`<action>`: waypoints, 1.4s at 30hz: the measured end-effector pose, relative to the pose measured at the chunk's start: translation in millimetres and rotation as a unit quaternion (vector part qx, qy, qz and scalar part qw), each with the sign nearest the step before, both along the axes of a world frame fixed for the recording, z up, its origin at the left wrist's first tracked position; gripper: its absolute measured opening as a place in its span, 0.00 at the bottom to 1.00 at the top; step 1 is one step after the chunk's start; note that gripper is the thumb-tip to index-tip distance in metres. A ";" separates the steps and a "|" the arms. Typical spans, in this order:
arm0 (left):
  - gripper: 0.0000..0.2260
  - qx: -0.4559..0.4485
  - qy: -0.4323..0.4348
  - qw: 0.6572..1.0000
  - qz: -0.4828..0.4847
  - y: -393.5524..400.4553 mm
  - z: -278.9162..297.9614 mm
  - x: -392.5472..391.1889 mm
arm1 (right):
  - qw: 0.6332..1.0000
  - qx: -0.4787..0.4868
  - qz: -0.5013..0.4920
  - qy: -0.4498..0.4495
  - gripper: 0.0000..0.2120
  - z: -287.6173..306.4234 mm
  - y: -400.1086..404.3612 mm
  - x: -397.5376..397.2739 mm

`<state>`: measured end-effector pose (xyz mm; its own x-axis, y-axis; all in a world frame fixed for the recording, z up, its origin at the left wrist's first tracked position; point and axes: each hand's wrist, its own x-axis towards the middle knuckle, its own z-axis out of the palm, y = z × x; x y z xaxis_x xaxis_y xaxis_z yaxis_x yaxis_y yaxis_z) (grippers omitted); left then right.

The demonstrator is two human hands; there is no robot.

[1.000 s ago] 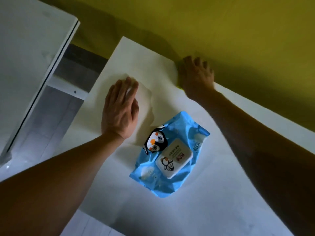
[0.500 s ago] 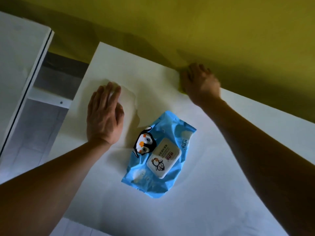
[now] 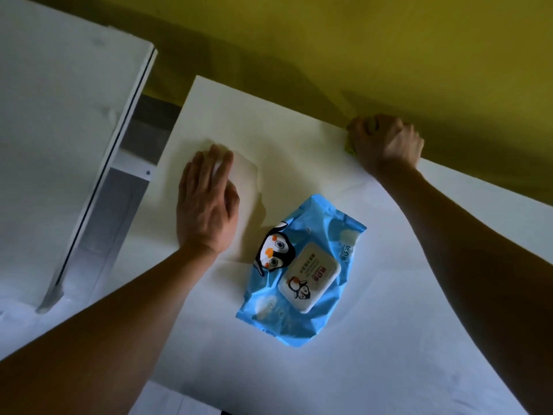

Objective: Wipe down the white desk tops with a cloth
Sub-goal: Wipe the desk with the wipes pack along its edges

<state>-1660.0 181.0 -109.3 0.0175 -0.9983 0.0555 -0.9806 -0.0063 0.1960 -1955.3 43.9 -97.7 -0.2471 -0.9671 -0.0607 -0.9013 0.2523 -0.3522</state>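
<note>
My left hand (image 3: 206,205) lies flat, fingers straight, pressing a white wipe (image 3: 244,181) onto the white desk top (image 3: 374,339) near its left side. My right hand (image 3: 386,145) is at the desk's back edge against the yellow wall, fingers curled round a small yellow-green cloth (image 3: 349,148), of which only a corner shows. A blue pack of wet wipes (image 3: 302,271) with a penguin picture and a white lid lies on the desk between my two arms.
A second white surface (image 3: 59,130) stands to the left, higher up, with a grey gap and a shelf (image 3: 131,163) between it and the desk. The yellow wall (image 3: 389,55) runs along the back edge.
My right hand has slid to the right along the back edge and its fingers have curled tighter. My left hand stays flat on the wipe. The camera view has shifted.
</note>
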 end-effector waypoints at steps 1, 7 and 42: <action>0.26 -0.001 -0.001 1.000 0.004 3.2 0.1 9.0 | 1.000 0.000 0.005 -0.003 0.22 -0.6 1.9 9.8; 0.26 -0.003 -0.005 1.000 0.024 15.2 0.3 47.0 | 1.000 0.013 0.020 -0.016 0.24 2.0 9.8 53.8; 0.25 -0.004 -0.048 0.999 -0.021 7.2 6.4 22.0 | 0.984 -0.076 0.159 0.031 0.22 -6.1 34.8 44.0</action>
